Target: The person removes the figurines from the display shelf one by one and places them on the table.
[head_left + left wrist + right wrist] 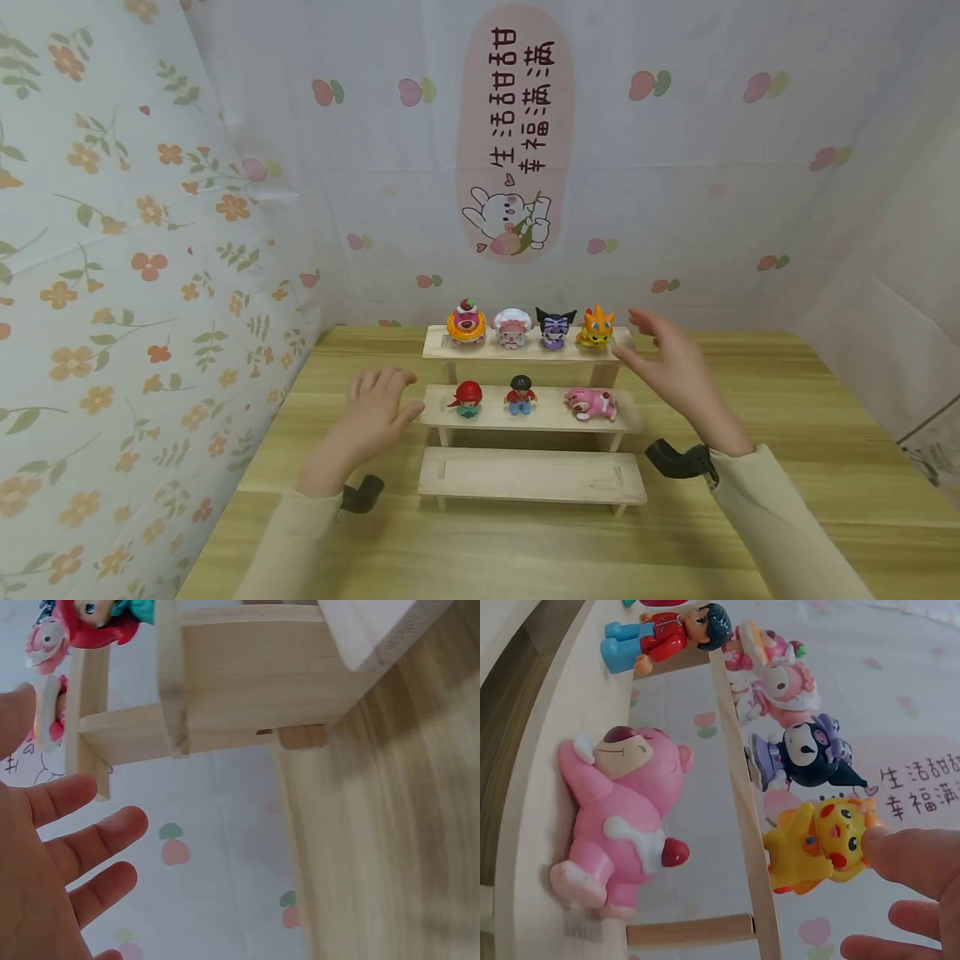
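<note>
A three-tier wooden shelf (525,475) carries small toy figurines on its upper two tiers. My right hand (678,371) is at the top tier's right end, fingers spread, thumb right beside a yellow figurine with an orange hood (597,327). In the right wrist view a fingertip overlaps this yellow figurine (810,844). To its left stand a black-and-purple figurine (555,327), a white-capped one (513,328) and a pink one in an orange ring (467,323). Left of the middle tier, my left hand (378,412) hovers with relaxed fingers, holding nothing, near a red-haired figurine (468,398).
The middle tier also bears a dark-capped boy figurine (521,396) and a pink bear lying on its belly (591,403). The shelf stands on a wood-grain table (525,558). Behind hangs a white patterned cloth (360,167); a floral cloth (120,292) hangs at the left.
</note>
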`<state>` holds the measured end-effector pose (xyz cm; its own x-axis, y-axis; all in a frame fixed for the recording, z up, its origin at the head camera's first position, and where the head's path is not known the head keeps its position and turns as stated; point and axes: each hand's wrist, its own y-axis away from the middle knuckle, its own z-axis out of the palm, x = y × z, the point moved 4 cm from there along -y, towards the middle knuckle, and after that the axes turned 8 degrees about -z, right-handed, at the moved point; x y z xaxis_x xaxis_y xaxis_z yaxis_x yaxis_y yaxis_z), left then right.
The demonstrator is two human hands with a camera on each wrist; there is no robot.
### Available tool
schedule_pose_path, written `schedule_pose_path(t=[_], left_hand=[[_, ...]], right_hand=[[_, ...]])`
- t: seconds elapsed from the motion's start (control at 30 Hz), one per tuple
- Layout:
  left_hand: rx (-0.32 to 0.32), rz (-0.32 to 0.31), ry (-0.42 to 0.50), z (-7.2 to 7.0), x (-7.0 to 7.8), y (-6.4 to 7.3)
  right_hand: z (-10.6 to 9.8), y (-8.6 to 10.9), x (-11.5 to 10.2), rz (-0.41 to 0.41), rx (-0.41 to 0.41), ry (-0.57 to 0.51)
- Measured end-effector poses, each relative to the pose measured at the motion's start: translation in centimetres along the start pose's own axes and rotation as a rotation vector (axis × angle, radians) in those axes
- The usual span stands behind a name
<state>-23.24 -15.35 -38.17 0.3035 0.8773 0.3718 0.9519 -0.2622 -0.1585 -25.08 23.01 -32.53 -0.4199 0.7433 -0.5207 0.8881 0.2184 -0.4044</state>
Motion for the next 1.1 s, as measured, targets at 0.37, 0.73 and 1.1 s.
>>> schedule_pose_path(t=[0.37, 0.73, 1.1], left_hand=[[-0.028, -0.03, 0.007, 1.2, -0.3, 0.1], [-0.03, -0.019, 0.013, 2.0, -0.4, 0.3], [-0.051, -0.035, 0.003, 2.8, -0.2, 0.1]], right_hand=[[1.1, -1.6, -0.1, 0.001, 0.013, -0.105], [2.0, -2.1, -0.1, 0.004, -0.024, -0.185], [2.3, -2.3, -0.5, -0.031, -0.002, -0.167]])
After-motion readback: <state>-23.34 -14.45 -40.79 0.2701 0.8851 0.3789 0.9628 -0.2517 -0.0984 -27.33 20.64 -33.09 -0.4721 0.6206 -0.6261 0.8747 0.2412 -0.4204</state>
